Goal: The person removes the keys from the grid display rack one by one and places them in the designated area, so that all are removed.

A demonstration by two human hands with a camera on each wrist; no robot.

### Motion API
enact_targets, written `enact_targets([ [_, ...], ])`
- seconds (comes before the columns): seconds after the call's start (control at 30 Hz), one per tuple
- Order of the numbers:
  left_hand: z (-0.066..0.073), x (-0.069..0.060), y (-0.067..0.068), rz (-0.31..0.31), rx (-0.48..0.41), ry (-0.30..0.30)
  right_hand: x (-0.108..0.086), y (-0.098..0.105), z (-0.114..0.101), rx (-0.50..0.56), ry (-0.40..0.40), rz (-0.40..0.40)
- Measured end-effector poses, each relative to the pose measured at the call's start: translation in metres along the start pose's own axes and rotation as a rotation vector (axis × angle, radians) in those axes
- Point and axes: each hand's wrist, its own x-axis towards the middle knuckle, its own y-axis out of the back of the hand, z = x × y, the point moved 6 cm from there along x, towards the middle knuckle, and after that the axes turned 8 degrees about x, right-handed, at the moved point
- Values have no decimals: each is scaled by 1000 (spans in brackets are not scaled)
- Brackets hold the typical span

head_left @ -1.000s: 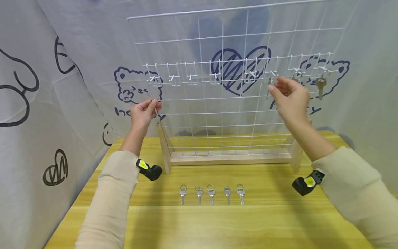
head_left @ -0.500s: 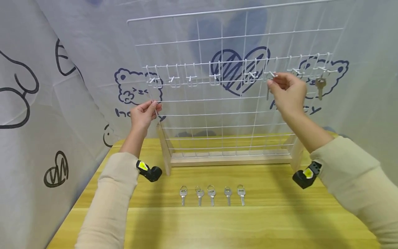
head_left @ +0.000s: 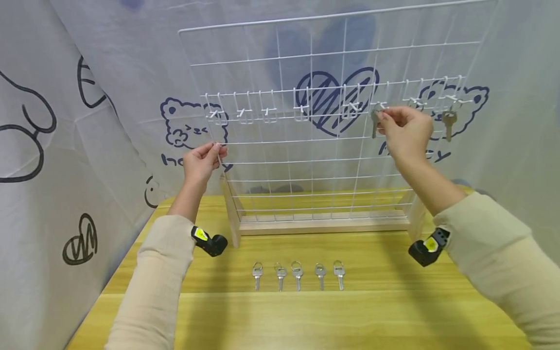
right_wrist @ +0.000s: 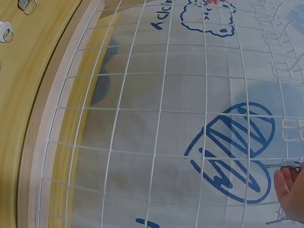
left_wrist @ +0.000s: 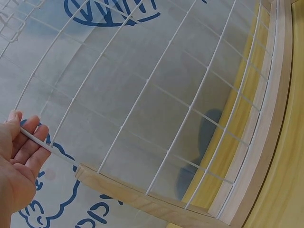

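Observation:
In the head view, my left hand pinches the left side wire of a white wire grid rack. The left wrist view shows thumb and fingers around that rod. My right hand is up at the row of hooks, fingers pinching a silver key by its upper part. The key points down, its ring close to a white hook; whether the ring sits on the hook I cannot tell. Another key hangs from the far-right hook. Behind the right hand, a ring shows on a neighbouring hook, mostly hidden.
Several silver keys with rings, among them a leftmost key, lie in a row on the yellow wooden table. A wooden base carries the rack. More white hooks line the grid. A patterned cloth hangs behind and at the left.
The right hand first shifts slightly left and up, then a little down; the key in it has turned to show more of its flat face. The left hand stays on the side wire.

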Motion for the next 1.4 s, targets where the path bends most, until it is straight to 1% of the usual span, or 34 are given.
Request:
enact_targets([
  [0.17, 0, -1, 0, -9, 1, 10, 0, 3, -2, 47, -6, -15],
  [0.23, 1, -1, 0, -15, 8, 6, 0, 6, -3, 65, -9, -21],
  [0.4, 3, -1, -1, -50, 17, -11, -3, 12, -5, 62, -28, -58],
  [0.5, 3, 0, 0, -70, -1, -14, -4, 15, -7, 56, -44, -81],
  [0.63, 2, 2, 0, -93, -41, -20, -6, 16, -10, 50, -43, -93],
  [0.77, 1, 3, 0, -111, -64, -26, -9, 19, -14, 35, -26, -93],
  [0.9, 2, 3, 1, -118, -53, -27, -13, 23, -15, 21, 10, -95],
  [1.0, 2, 3, 1, -121, -51, -28, -16, 26, -14, 4, 28, -114],
  [1.13, 3, 2, 2, -119, -39, -32, -21, 28, -7, -42, 31, -145],
  [1.27, 3, 1, 2, -117, -30, -34, -27, 29, 2, -49, 13, -167],
  [1.4, 2, 1, 2, -116, -25, -34, -33, 28, 13, -26, -19, -192],
])
